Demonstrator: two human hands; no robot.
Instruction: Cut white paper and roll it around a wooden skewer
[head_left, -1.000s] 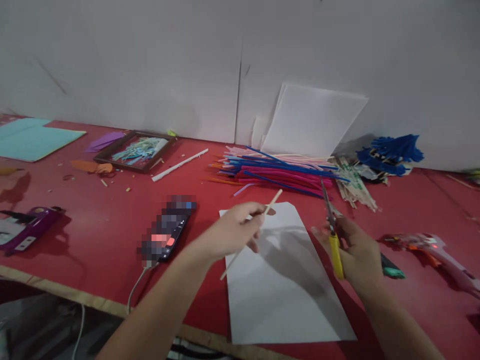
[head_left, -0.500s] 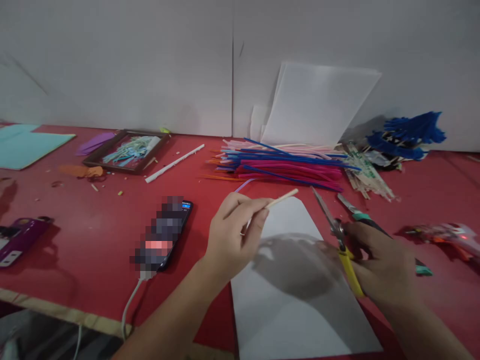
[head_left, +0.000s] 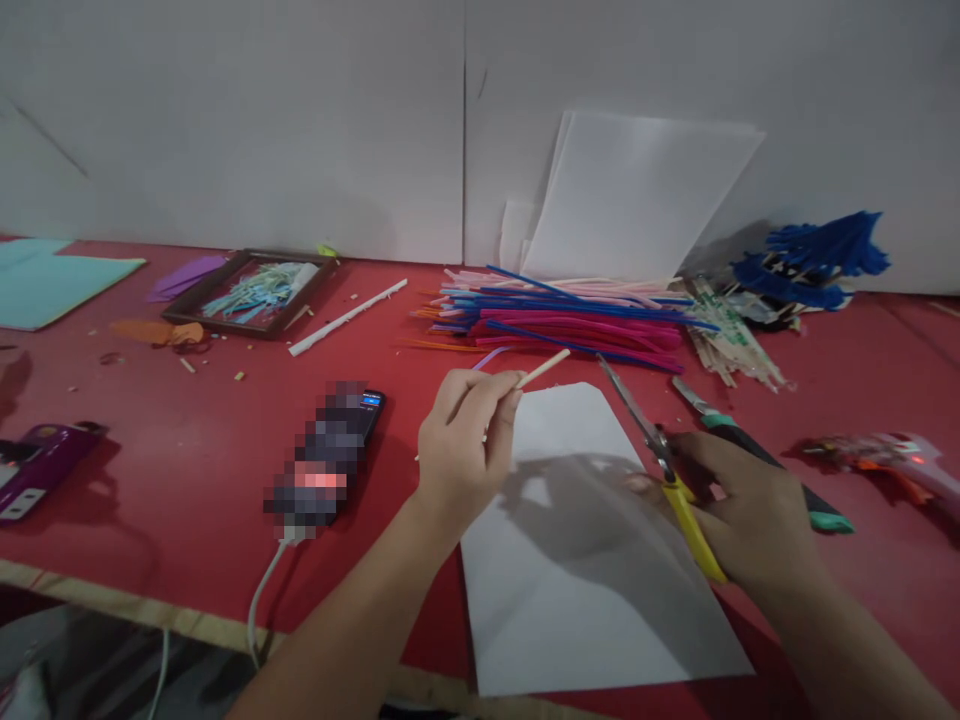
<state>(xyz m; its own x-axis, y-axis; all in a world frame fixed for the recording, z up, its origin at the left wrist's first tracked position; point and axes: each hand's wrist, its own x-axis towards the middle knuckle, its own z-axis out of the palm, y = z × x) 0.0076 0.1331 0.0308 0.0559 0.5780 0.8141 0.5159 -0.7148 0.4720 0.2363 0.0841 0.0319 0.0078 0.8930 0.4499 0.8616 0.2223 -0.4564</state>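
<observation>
The left hand pinches a thin wooden stick between thumb and fingertips, above the top left part of a white sheet of paper that lies on the red table. One end of the stick pokes out past the fingers, tilted up to the right; most of the rest is hidden behind the hand. The right hand is closed around the yellow handles of the scissors, held over the right edge of the paper. Their blades point up and to the left, tips near the stick's end but apart from it — whether the blades are slightly parted I cannot tell.

Partly behind the right hand lies a tool with a black and green handle, and farther right a glue gun with a small red light. Beyond the paper is a pile of coloured pipe cleaners, with white sheets leaning on the wall behind it. Left of the left hand, well apart from it, a phone lies on the table — a white cable runs from its lower end.
</observation>
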